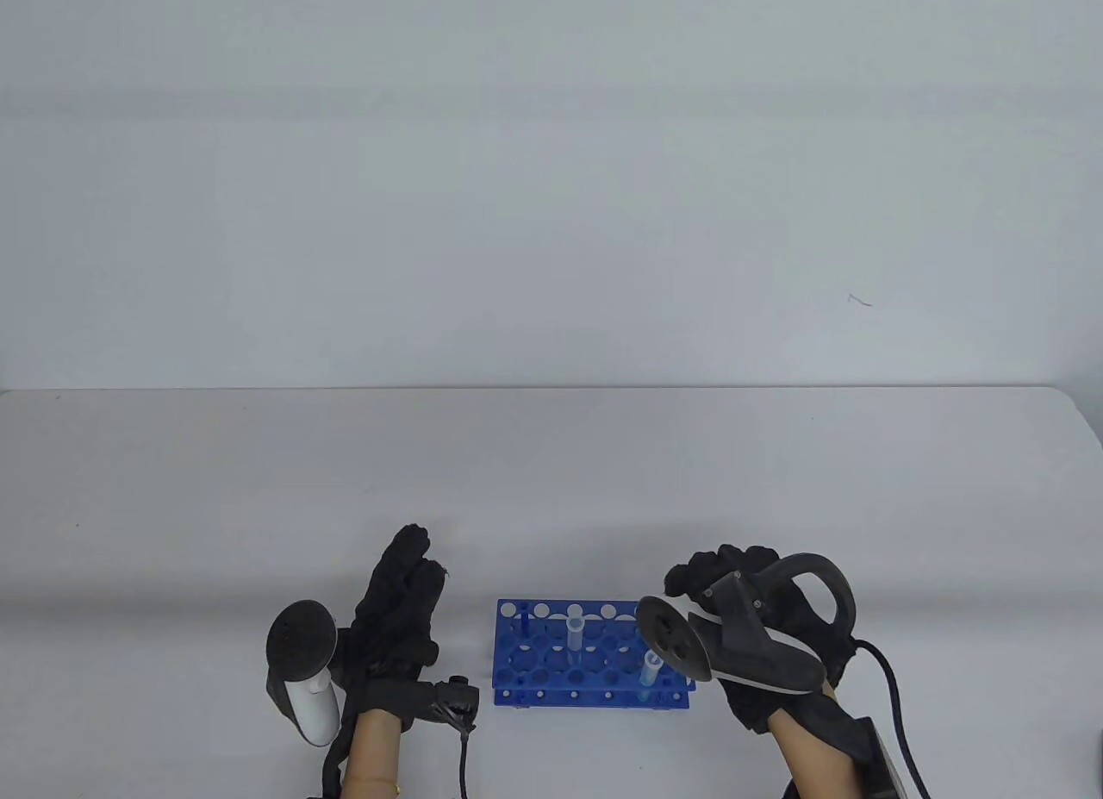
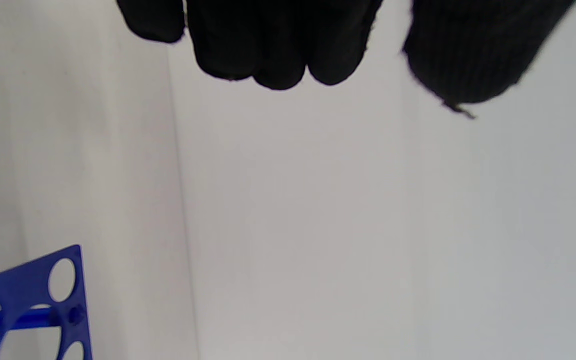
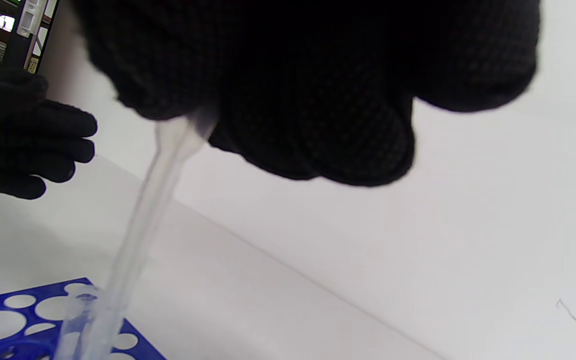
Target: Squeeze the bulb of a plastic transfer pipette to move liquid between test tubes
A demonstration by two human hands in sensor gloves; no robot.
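Open table fills the frame's middle band; at lower centre the blue rack with two upright tubes blocks passage between left hand and right hand

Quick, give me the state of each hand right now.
Left hand: open, fingers extended, holding nothing, beside the blue rack.
Right hand: closed around the pipette, whose tip points down into a test tube.

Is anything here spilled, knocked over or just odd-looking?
Nothing stands out. The blue rack sits flat on the table with two tubes upright in it and no puddles around. The right hand holds a dropper slanting down into one tube; the left hand waits beside the rack, touching nothing.
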